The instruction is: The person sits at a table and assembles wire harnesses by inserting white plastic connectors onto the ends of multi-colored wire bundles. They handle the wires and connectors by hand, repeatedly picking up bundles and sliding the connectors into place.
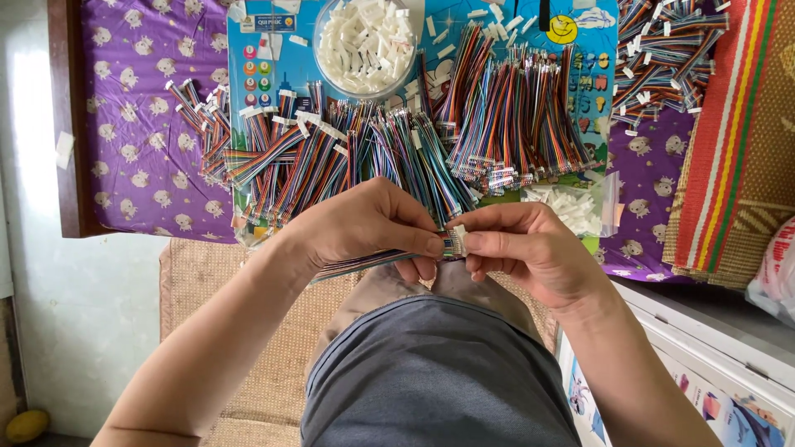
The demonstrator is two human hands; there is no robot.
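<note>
A flat ribbon cable (364,261) of many thin coloured wires lies in the lower middle of the frame, running from left of centre, low, up to the centre at a shallow slant. Most of its length is hidden under the fingers; a striped stretch shows at its left end. A small white connector (456,238) sits at its right tip, at the frame's centre, pinched between fingertips.

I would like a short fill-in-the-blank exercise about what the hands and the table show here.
1. The left hand and right hand pinch a ribbon cable at its ____ connector.
2. The round clear bowl holds loose ____ connector housings.
3. The table's cloth is ____ with small animal prints.

Missing words: white; white; purple
</note>
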